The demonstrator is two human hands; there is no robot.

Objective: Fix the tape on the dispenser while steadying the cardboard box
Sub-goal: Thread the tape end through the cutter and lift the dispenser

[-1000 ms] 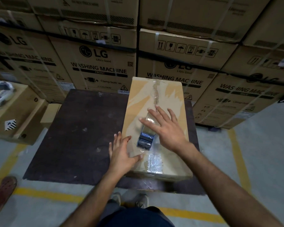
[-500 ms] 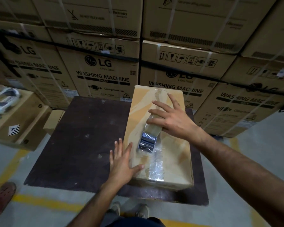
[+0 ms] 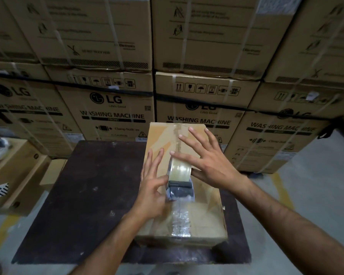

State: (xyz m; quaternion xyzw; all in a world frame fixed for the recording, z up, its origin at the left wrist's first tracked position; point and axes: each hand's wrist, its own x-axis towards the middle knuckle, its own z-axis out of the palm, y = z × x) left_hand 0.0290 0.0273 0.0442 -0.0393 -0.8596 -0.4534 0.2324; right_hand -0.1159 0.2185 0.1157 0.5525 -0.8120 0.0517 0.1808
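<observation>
A long cardboard box (image 3: 211,211) lies on a dark board (image 3: 91,195), with clear tape along its near top seam. A tape dispenser (image 3: 180,185) with a clear tape roll and a dark body stands on the middle of the box. My left hand (image 3: 153,187) is at the dispenser's left side, fingers spread, thumb touching the roll's lower left edge. My right hand (image 3: 207,159) is on the right, fingers spread, index finger laid over the roll's top, thumb against its right side.
Stacked washing machine cartons (image 3: 115,112) form a wall right behind the board. Smaller cartons (image 3: 14,179) stand at the left on the floor. Grey floor with yellow lines (image 3: 282,187) lies to the right and in front.
My left hand has left the box's near left edge and moved up to the dispenser. The right hand has shifted over the roll. The camera has come closer and tilted up.
</observation>
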